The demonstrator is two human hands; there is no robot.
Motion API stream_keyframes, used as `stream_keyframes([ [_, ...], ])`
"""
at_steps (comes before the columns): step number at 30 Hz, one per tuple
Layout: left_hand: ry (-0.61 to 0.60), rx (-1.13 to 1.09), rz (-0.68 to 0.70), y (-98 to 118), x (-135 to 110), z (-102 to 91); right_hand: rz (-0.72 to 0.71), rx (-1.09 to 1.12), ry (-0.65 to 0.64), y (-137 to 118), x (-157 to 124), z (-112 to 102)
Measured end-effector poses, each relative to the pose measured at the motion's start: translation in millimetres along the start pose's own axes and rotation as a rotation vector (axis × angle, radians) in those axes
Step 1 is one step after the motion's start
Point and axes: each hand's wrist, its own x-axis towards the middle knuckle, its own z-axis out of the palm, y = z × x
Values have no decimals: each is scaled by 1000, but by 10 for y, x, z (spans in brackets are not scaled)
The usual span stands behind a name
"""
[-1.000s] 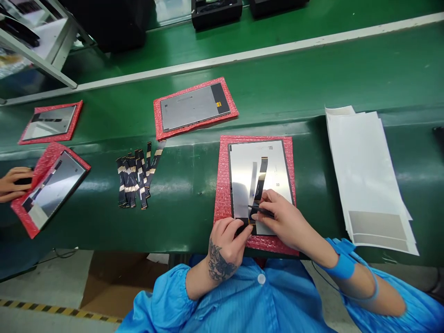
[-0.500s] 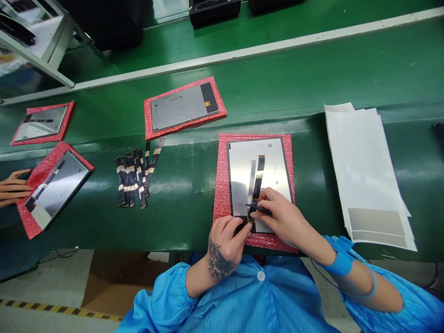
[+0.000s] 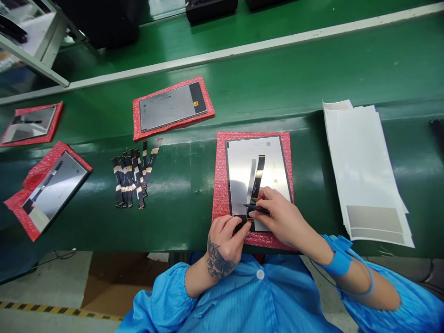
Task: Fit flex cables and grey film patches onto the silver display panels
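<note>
In front of me a silver-backed display panel lies on a red bubble-wrap sleeve. A black flex cable runs lengthwise over it, beside a pale strip. My right hand is closed round a thin black pointed tool, its tip to the left, over the cable's lower part. The fingertips partly hide that part. My left hand is closed at the panel's lower black edge, thumb and forefinger by the cable's lower end. What lies under these fingers is partly hidden.
Loose flex cables lie in a pile to the left. More panels on red sleeves lie at the back, far left and near left. White sheets are stacked at right. A blue wrist strap with a cord circles my right wrist.
Another person's hand at the left edge has gone from view, and the red sleeve there lies more spread out. My hands have barely moved. The whole view has shifted slightly.
</note>
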Motion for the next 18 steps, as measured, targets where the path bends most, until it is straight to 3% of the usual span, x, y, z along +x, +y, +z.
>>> stream_keyframes([
  [8, -30, 169, 93, 5, -73, -15, 3, -20, -8, -2, -7, -3],
  [13, -71, 221, 59, 35, -92, -32, 13, -50, 11, -63, -15, 15],
  [18, -140, 192, -28, 98, -34, -34, 146, -102, 187, -26, -33, -14],
])
